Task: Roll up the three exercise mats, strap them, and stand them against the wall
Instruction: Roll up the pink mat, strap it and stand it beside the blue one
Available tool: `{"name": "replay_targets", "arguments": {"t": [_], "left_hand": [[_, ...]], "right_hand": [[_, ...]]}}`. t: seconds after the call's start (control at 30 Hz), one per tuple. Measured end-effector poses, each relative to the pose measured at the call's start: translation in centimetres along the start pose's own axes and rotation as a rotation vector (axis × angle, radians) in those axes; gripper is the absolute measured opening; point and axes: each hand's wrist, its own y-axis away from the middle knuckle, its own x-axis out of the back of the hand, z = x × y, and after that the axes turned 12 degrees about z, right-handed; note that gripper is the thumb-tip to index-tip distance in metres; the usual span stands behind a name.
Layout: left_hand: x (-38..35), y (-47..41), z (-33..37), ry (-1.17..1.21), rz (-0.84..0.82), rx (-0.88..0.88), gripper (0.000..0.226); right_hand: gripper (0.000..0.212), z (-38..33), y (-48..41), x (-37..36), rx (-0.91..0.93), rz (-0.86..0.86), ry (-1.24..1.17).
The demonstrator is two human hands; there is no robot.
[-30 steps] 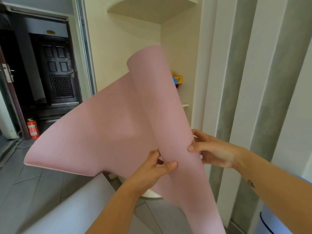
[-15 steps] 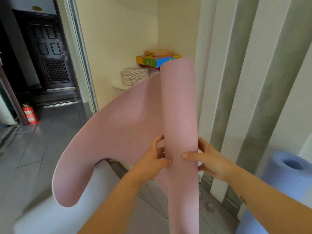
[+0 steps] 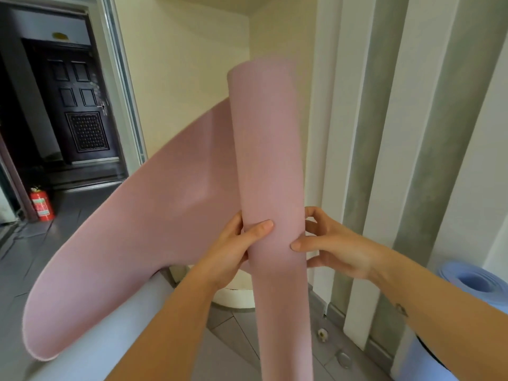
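Observation:
A pink exercise mat (image 3: 269,171) stands upright in front of me, partly rolled into a tall tube. Its loose end fans out to the left and down toward the floor. My left hand (image 3: 236,248) grips the left side of the tube, thumb across the front. On the tube's right side my right hand (image 3: 332,248) holds it with thumb in front and fingers behind. A blue rolled mat (image 3: 478,281) stands upright at the far right, near the wall. The pink tube's lower end runs out of view.
A striped white-and-grey wall (image 3: 412,133) rises right behind the mat. A pale grey-white sloping surface (image 3: 90,336) crosses the lower left. A dark door (image 3: 79,105) and a red fire extinguisher (image 3: 41,204) lie down the hall at left. Small round objects (image 3: 343,358) sit on the floor.
The pink tube has gone from tilted to upright and looks tighter. The loose flap has swung lower at left. Both hands stay on the tube at mid-height.

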Motion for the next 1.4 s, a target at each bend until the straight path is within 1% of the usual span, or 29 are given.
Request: {"name": "replay_targets", "arguments": {"t": [0.07, 0.13, 0.2, 0.3, 0.33, 0.43, 0.5, 0.57, 0.63, 0.7, 0.73, 0.8, 0.83, 0.87, 0.93, 0.97, 1.0, 1.07, 1.13, 1.2, 1.27, 1.33, 1.4], "left_hand": [[0.2, -0.4, 0.7, 0.034, -0.070, 0.002, 0.082], [0.0, -0.7, 1.4, 0.080, -0.123, -0.012, 0.094], [-0.2, -1.1, 1.8, 0.106, -0.104, -0.047, 0.098], [-0.3, -1.6, 1.7, 0.057, -0.028, -0.077, 0.099], [-0.3, -1.6, 1.6, 0.041, -0.021, -0.078, 0.096], [-0.5, -1.7, 1.5, -0.006, 0.001, -0.091, 0.073], [-0.9, -1.7, 1.5, -0.036, 0.054, -0.122, 0.070], [-1.5, -1.6, 1.2, -0.013, 0.154, -0.120, 0.071], [-2.2, -1.2, 1.0, 0.037, 0.228, -0.106, 0.066], [-2.7, -0.9, 1.0, 0.056, 0.232, -0.096, 0.056], [-3.0, -0.7, 1.2, 0.051, 0.221, -0.097, 0.048], [-3.4, -0.3, 1.7, 0.042, 0.177, -0.091, 0.031], [-3.6, -0.1, 1.9, 0.044, 0.140, -0.087, 0.030], [-3.8, 0.0, 2.2, 0.038, 0.108, -0.096, 0.036], [-4.0, 0.1, 2.6, 0.039, 0.099, -0.114, 0.059], [-4.0, 0.1, 2.9, 0.050, 0.112, -0.117, 0.064], [-3.8, 0.0, 3.2, 0.065, 0.130, -0.125, 0.063], [-3.4, -0.1, 3.6, 0.099, 0.151, -0.133, 0.057], [-2.7, -0.1, 4.1, 0.137, 0.144, -0.125, 0.053], [-2.1, -0.1, 4.6, 0.218, 0.103, -0.110, 0.052], [-1.9, -0.1, 5.0, 0.276, 0.058, -0.104, 0.053], [-2.0, -0.2, 5.0, 0.311, 0.031, -0.104, 0.064], [-2.1, -0.3, 5.1, 0.363, 0.003, -0.099, 0.083]], "right_hand": [[0.086, -0.5, -0.1, 0.6, 0.008, -0.049, 0.018], [0.085, -1.1, -0.2, 0.6, 0.054, -0.077, 0.057], [0.077, -1.8, -0.3, 0.5, 0.092, -0.092, 0.070], [0.067, -2.5, -0.2, 0.6, 0.125, -0.076, 0.048], [0.066, -2.6, -0.1, 0.6, 0.132, -0.066, 0.046], [0.070, -2.8, 0.1, 0.5, 0.155, -0.001, 0.084], [0.078, -2.8, 0.0, 0.4, 0.176, 0.084, 0.113], [0.084, -2.9, 0.0, 0.3, 0.193, 0.158, 0.122], [0.079, -3.0, 0.1, 0.0, 0.201, 0.204, 0.120], [0.070, -3.0, 0.3, -0.2, 0.213, 0.251, 0.133], [0.068, -2.9, 0.5, -0.4, 0.214, 0.286, 0.146], [0.076, -2.9, 0.7, -0.7, 0.232, 0.352, 0.168], [0.080, -2.9, 0.8, -1.0, 0.257, 0.378, 0.180], [0.081, -2.8, 1.0, -1.4, 0.291, 0.401, 0.196], [0.082, -2.8, 1.2, -2.1, 0.362, 0.438, 0.225], [0.083, -2.8, 1.3, -2.4, 0.393, 0.451, 0.243], [0.085, -3.0, 1.4, -2.5, 0.417, 0.450, 0.258], [0.085, -3.8, 1.6, -2.0, 0.412, 0.384, 0.282], [0.078, -4.8, 1.9, -0.9, 0.328, 0.241, 0.249], [0.073, -5.8, 1.8, 0.6, 0.241, 0.080, 0.159], [0.078, -6.5, 1.8, 1.5, 0.184, -0.024, 0.127], [0.084, -7.0, 1.7, 1.6, 0.176, -0.061, 0.193], [0.079, -7.1, 1.7, 1.0, 0.176, -0.060, 0.236]]}}
